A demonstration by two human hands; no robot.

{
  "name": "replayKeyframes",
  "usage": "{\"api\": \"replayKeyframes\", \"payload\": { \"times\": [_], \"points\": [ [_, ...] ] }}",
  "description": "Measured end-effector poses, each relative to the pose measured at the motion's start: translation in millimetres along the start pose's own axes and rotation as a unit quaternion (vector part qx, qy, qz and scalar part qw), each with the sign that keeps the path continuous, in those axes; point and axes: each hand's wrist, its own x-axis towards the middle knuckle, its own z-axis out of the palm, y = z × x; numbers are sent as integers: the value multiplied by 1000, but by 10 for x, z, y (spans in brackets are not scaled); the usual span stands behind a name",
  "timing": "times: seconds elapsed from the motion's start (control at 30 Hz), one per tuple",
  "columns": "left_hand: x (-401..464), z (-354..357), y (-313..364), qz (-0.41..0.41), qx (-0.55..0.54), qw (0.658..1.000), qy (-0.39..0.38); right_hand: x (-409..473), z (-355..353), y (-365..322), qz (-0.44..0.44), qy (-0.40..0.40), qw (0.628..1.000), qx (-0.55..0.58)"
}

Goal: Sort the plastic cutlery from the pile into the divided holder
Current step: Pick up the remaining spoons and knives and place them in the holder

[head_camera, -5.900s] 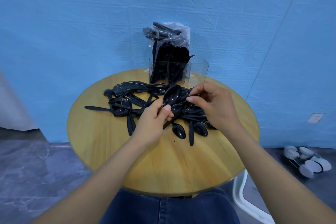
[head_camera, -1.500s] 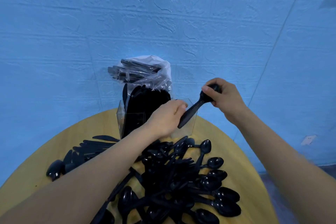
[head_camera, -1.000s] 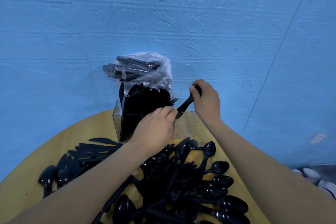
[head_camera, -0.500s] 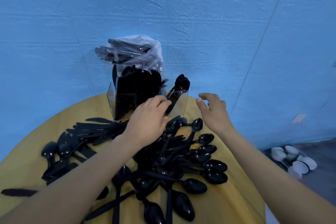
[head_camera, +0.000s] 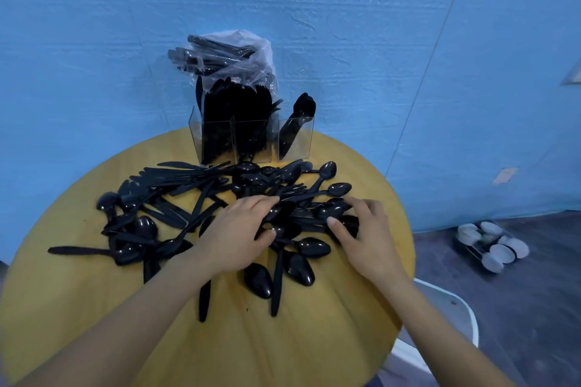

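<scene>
A pile of black plastic cutlery [head_camera: 201, 204], spoons and knives, is spread over the round wooden table [head_camera: 330, 339]. At the table's far edge stands the clear divided holder [head_camera: 295, 148]. Its left and middle compartments are packed with black cutlery, and the right one holds a few spoons [head_camera: 300, 116]. My left hand [head_camera: 235, 239] rests on the middle of the pile, fingers stretched forward, with a spoon bowl [head_camera: 281, 212] between forefinger and thumb. My right hand [head_camera: 366, 239] lies on the spoons at the pile's right side, fingers spread. Neither hand lifts anything.
A clear plastic bag of black cutlery [head_camera: 226, 53] sits behind the holder against the blue wall. A white chair [head_camera: 446, 302] stands at the table's right. On the floor to the right lies a tray of white pieces [head_camera: 493, 242].
My right hand put a spoon into the holder's right compartment and let go. Both hands then came down from the holder onto the pile.
</scene>
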Motion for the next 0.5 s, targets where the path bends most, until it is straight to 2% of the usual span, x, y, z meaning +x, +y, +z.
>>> {"api": "replayKeyframes", "payload": {
  "times": [0.1,0.3,0.4,0.5],
  "points": [
    [-21,15,-9,0,-7,1000,11,-36,46,0,5,24,1000,16],
    [19,48,-22,-27,-58,995,77,-81,-16,-22,40,91,988,121],
    [40,65,-18,-45,-82,990,110,-100,-32,-24,40,120,982,139],
    [75,87,-18,-77,-54,992,87,-96,-38,-28,38,133,979,152]
  ]
}}
